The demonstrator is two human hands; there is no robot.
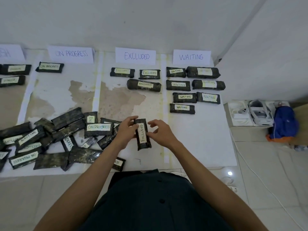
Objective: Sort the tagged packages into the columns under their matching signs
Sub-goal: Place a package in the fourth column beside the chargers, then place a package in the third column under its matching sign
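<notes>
Hands meet over the near part of the white sheet (200,139), in the strip that runs down from the EXCLUDED sign (135,56). The left hand (125,132) grasps the held package (143,139), a dark wrapped bar whose tag reads EXCLUDED. Its fingers are curled round the bar's left long edge, near the far end. The bar points away from the person, tag up, and its near half juts free below the grip. Whether it rests on the sheet or is lifted off it cannot be told.

The right hand (160,133) is at the bar's right edge with bent fingers. The lower fingertips look to be against the wrap and the upper one stands clear. Whether this hand truly pinches the bar cannot be told.

Far up the same strip, three sorted EXCLUDED packages (144,84) lie just under their sign, well apart from the hands. Seven WAITING packages (178,85) fill the column under the WAITING sign (191,57). One ON PROGRESS package (49,67) lies under the ON PROGRESS sign (70,54). Left of the hands an unsorted pile (50,135) of tagged bars lies jumbled, some overlapping, the nearest ones just beside the left wrist. Off the sheet to the right are a white headset (260,114) and a blue bag (283,122)
</notes>
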